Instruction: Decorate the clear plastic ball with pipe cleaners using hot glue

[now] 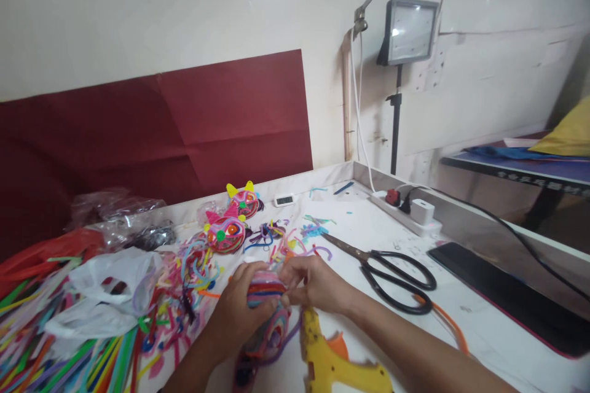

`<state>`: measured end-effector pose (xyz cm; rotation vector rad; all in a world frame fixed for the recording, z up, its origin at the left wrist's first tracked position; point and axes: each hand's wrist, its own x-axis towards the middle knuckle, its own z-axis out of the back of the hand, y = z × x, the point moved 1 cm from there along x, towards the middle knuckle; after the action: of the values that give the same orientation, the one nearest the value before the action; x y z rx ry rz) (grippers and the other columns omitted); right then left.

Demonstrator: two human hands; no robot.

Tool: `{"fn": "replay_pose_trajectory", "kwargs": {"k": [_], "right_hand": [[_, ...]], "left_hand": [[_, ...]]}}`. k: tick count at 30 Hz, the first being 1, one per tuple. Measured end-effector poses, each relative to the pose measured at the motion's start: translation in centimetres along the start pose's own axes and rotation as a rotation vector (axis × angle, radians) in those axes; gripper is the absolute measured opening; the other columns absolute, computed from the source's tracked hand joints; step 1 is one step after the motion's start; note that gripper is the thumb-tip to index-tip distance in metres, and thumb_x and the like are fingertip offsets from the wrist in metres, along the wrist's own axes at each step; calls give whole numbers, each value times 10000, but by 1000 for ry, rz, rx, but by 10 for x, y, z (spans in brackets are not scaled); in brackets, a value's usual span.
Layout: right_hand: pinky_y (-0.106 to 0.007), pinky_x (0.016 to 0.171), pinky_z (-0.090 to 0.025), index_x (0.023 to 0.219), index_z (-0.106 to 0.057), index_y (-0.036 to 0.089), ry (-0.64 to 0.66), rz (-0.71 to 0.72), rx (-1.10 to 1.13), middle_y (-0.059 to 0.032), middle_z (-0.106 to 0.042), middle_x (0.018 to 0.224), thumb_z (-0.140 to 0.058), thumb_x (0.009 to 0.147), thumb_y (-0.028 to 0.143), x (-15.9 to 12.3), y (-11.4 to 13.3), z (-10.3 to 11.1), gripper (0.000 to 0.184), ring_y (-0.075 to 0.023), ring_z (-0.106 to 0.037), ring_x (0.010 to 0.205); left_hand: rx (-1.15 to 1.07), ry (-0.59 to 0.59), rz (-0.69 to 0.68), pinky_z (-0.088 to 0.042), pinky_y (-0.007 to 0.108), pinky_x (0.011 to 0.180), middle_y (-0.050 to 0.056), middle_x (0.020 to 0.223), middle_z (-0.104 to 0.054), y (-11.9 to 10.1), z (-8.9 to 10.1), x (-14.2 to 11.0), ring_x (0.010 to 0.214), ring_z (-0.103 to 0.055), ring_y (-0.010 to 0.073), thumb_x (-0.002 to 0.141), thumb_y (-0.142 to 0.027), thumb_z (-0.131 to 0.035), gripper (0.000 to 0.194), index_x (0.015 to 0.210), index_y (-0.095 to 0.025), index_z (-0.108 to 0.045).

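My left hand (239, 302) is closed around a roll of pipe cleaners (267, 287) with red, blue, pink and purple stripes. My right hand (316, 282) pinches at the roll's upper right edge; whether a small piece sits between those fingertips is hidden. Below the roll lies a spiral-coiled pipe-cleaner piece (276, 331), partly covered by my left hand, with a purple strand trailing right. A yellow glue gun (332, 363) with an orange trigger lies just under my right wrist. Beyond my hands sit two finished-looking coiled cat faces, one with pink ears (225, 234) and one with yellow ears (244, 202).
Black-handled scissors (387, 267) and a long black flat object (502, 295) lie to the right. A power strip (408, 215) with plugs stands along the tray edge. Loose pipe cleaners (87, 359), a white plastic bag (106, 295) and colourful scraps cover the left. A small digital display (284, 200) stands behind.
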<state>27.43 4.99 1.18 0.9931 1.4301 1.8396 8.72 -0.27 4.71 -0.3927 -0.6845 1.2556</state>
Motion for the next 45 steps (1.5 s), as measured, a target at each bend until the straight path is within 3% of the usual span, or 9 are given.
{"fn": "replay_pose_trajectory", "kwargs": {"k": [6,12,19,28,37,40,45], "right_hand": [[-243,580,-418,734,-655,182,2,-7,16,33,-623,631,-816,553,268,0,2,-1,257,-127,-557,597],[-237,569,-425,711,-642,191,-18,-11,18,45,-609,619,-819,527,250,1,3,-1,262,-122,-557,588],[-233,542,-438,695,-626,197,-36,-17,32,57,-614,597,-817,520,212,2,1,-3,259,-126,-590,567],[-253,577,-479,755,-623,193,-11,-11,16,39,-646,613,-823,572,278,1,1,-6,284,-148,-628,599],[-238,626,-466,800,-663,192,-46,15,-265,16,-655,732,-796,680,255,-5,23,6,190,-141,-602,690],[-272,668,-456,812,-676,193,-27,16,-451,-15,-675,817,-768,693,210,-24,39,16,152,-174,-620,750],[-363,788,-447,940,-722,216,85,-18,-735,-76,-697,966,-701,686,141,-75,56,15,265,-257,-640,884]], "left_hand": [[-8,93,82,-523,424,828,66,965,-677,-9,6,-3,965,-642,308,762,-446,-620,351,1006,-195,-589],[52,16,45,-493,440,902,87,1059,-648,-16,7,-4,1020,-607,305,735,-406,-601,332,998,-206,-633],[91,-36,67,-426,499,1026,130,1224,-627,-13,0,-6,1180,-556,333,723,-369,-559,469,1150,-180,-603],[89,-49,70,-460,492,972,133,1169,-631,-15,0,-9,1123,-580,336,732,-417,-563,496,1160,-167,-591],[59,-78,31,-487,453,962,98,1138,-657,-9,2,-7,1083,-614,315,689,-323,-593,453,1122,-201,-646],[24,-75,29,-467,455,997,107,1200,-640,-3,2,-8,1135,-597,316,706,-332,-612,472,1159,-201,-634],[-24,-103,62,-423,488,1041,132,1238,-621,8,-1,-8,1189,-563,338,697,-350,-611,491,1158,-183,-631]]}}
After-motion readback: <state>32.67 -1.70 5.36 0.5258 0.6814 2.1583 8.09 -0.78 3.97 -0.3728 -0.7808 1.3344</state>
